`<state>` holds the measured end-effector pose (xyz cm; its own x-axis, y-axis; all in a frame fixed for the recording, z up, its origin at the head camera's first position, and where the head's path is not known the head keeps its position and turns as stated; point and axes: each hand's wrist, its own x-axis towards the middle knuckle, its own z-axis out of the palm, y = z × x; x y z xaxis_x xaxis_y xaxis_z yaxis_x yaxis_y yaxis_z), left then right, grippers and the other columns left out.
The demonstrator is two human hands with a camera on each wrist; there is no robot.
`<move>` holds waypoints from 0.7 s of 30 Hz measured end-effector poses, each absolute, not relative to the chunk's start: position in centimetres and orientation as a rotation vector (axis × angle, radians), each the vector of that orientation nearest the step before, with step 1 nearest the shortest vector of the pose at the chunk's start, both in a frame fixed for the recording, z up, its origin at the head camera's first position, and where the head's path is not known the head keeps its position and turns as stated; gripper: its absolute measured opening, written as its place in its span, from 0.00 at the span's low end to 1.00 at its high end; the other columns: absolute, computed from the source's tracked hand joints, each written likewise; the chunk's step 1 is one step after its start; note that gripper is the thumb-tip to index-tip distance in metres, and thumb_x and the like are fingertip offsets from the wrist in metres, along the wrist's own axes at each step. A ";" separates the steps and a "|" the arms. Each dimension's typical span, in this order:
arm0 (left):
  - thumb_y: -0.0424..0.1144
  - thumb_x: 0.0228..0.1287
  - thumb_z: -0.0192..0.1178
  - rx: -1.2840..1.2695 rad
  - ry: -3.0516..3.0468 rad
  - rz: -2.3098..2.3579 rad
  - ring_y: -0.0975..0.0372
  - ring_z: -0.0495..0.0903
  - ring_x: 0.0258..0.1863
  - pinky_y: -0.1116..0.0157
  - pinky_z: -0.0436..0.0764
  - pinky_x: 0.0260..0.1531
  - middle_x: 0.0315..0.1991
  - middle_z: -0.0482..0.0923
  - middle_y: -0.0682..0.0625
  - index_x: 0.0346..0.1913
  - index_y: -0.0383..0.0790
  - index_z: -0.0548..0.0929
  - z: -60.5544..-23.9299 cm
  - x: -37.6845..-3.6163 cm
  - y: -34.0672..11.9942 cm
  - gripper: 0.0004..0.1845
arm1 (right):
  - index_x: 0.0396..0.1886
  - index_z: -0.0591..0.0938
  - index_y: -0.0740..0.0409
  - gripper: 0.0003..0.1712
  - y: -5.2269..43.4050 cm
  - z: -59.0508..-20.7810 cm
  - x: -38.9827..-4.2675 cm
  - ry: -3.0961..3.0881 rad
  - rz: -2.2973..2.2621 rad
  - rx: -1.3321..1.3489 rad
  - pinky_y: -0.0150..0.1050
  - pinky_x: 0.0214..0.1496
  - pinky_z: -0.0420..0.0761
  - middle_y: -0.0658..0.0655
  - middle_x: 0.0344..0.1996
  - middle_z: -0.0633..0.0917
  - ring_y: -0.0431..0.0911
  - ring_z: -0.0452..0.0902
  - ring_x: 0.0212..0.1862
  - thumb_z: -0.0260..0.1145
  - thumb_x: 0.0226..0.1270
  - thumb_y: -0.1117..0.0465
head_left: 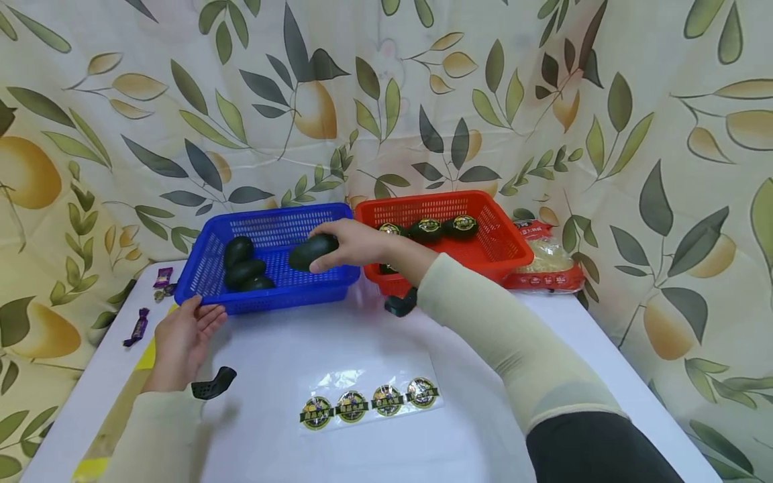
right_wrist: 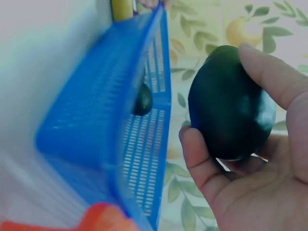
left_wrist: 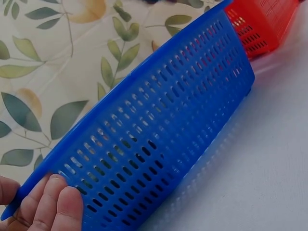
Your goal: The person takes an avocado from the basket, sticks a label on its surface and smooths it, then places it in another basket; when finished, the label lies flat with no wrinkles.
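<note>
My right hand [head_left: 352,243] grips a dark green avocado [head_left: 313,252] over the right part of the blue basket [head_left: 290,303]. In the right wrist view, thumb and fingers wrap the smooth avocado [right_wrist: 231,103] from two sides. At the basket's front left corner, my left hand [head_left: 184,335] pinches the rim, thumb on top and fingers [left_wrist: 67,207] against the slotted outer wall. Several avocados [head_left: 244,272] lie in the left half of the blue basket. Avocados with round gold-and-black stickers [head_left: 425,229] sit in the red basket [head_left: 507,258], partly hidden by my right forearm.
A clear sheet with several round stickers [head_left: 386,400] lies on the white table [head_left: 272,416]. Behind the red basket's right side is a red-and-clear food bag [head_left: 549,258]. Purple-wrapped candies [head_left: 139,327] and a yellow strip [head_left: 121,409] lie at the left.
</note>
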<state>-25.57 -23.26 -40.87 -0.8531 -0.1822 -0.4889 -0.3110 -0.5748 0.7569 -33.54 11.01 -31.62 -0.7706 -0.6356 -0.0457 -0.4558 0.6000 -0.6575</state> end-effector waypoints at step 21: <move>0.48 0.82 0.52 -0.821 1.483 2.547 0.61 0.89 0.43 0.65 0.89 0.47 0.41 0.84 0.50 0.64 0.47 0.68 -40.7 -25.9 -23.5 0.17 | 0.57 0.80 0.53 0.37 13.6 -44.0 -26.2 2.705 -1.073 -0.491 0.40 0.48 0.83 0.52 0.45 0.87 0.46 0.81 0.46 0.82 0.54 0.41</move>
